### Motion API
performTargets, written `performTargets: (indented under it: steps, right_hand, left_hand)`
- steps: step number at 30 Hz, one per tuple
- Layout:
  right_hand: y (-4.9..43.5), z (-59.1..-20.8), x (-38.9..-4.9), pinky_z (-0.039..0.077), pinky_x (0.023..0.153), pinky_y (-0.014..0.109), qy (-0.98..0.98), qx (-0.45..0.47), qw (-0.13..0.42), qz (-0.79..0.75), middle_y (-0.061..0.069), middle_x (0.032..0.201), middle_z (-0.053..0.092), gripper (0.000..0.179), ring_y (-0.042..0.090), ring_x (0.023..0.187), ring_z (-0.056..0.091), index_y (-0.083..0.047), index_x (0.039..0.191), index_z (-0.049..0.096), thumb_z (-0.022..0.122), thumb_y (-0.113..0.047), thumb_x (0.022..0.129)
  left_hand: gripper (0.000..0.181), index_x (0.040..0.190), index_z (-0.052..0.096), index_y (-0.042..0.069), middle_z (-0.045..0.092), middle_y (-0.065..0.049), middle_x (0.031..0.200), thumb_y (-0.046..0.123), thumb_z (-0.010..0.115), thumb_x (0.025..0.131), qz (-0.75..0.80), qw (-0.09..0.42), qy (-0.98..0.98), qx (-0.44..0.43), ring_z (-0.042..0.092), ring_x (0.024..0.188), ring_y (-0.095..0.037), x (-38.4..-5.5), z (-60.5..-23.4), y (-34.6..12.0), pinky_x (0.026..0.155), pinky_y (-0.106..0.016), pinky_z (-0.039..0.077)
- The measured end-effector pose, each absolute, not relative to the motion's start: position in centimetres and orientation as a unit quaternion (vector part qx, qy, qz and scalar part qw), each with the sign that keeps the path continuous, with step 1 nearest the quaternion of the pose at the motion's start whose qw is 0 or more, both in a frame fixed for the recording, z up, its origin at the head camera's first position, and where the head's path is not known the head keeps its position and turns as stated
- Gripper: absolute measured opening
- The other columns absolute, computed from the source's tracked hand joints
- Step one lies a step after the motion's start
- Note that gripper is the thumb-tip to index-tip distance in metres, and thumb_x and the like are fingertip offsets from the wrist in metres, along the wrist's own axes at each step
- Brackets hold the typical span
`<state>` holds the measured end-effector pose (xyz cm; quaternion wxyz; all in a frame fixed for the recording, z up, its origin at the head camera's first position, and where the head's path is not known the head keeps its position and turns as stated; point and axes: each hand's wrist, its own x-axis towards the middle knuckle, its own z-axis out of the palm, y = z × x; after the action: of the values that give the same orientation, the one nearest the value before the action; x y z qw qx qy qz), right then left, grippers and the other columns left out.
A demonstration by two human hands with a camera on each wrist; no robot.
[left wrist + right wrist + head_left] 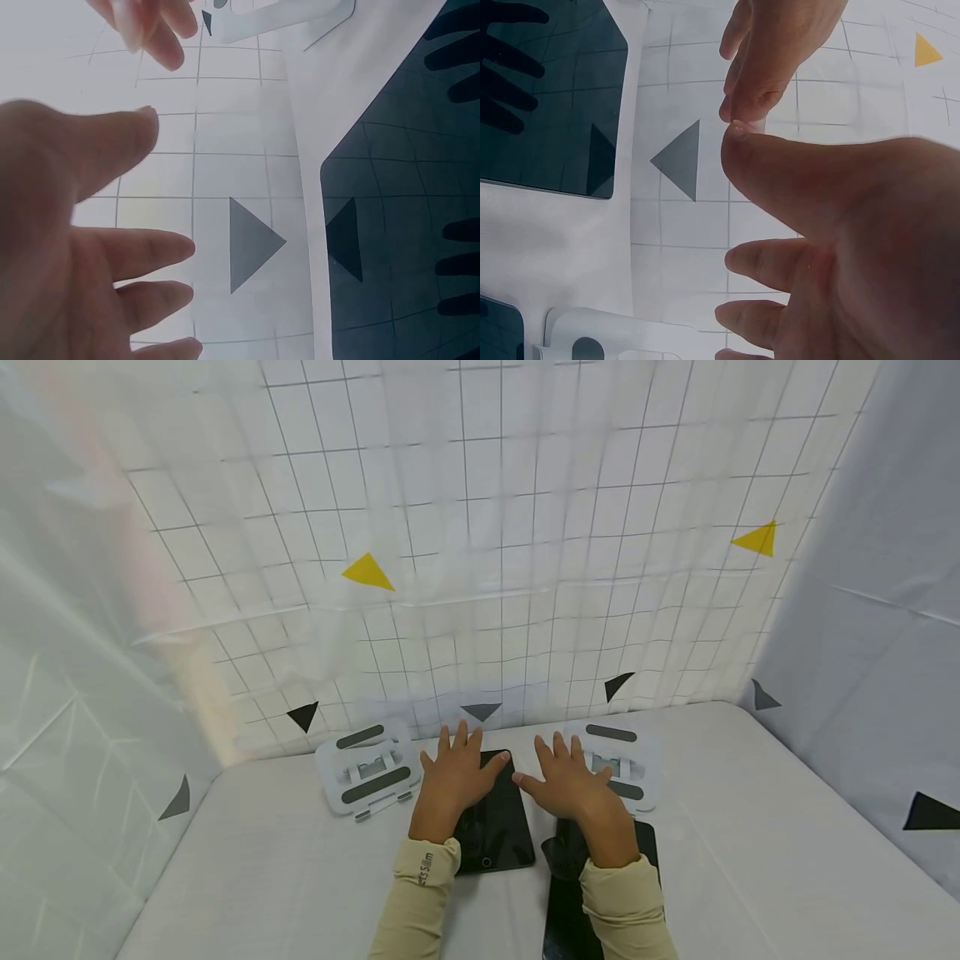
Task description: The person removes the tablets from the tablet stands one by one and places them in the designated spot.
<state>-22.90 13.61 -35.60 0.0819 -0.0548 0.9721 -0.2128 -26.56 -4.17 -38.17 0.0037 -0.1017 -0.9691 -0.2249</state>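
Observation:
My left hand (453, 781) is held over the upper part of a black tablet (510, 831), palm down with the fingers spread. Straight fingers also show on my right hand (573, 789), which overlaps the second white stand (611, 732) in the head view. Below that wrist lies another black tablet (562, 910), partly covered by the sleeve. Neither hand holds anything. Finger reflections show in the glossy tablet screen (397, 210) in the left wrist view. A folded white stand (375, 785) with grey pads lies left of the left hand.
White cloth covers the table (247, 860). Behind it hangs a white grid-lined sheet (495, 527) with yellow and black triangles. Plain sheets close off the left (67, 693) and right (885, 568) sides.

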Motion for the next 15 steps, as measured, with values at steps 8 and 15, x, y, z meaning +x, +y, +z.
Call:
performTargets:
  steps: [8, 15]
  right_hand:
    - [13.71, -35.71, -22.96, 0.009, 0.106, 0.085, 0.971, -0.053, 0.09, -0.214, 0.031, 0.168, 0.014, 0.072, 0.052, 0.154, 0.004, 0.0, 0.164, 0.028, 0.051, -0.043, 0.11]
    - [14.04, -35.73, -23.34, 0.009, 0.105, 0.087, 0.972, -0.061, 0.082, -0.21, 0.03, 0.168, 0.015, 0.071, 0.051, 0.154, 0.004, 0.0, 0.163, 0.029, 0.049, -0.043, 0.111]
  left_hand:
    - [0.074, 0.162, 0.039, 0.008, 0.022, -0.019, 0.17, 0.056, 0.052, 0.107, -0.222, -0.005, -0.97, -0.1, 0.011, 0.156, -0.044, -26.66, -38.43, -4.29, 0.114, -0.076, 0.014]
    - [0.075, 0.162, 0.039, 0.008, 0.022, -0.019, 0.17, 0.057, 0.051, 0.107, -0.22, -0.002, -0.97, -0.1, 0.012, 0.156, -0.044, -26.9, -38.32, -4.29, 0.115, -0.076, 0.015]
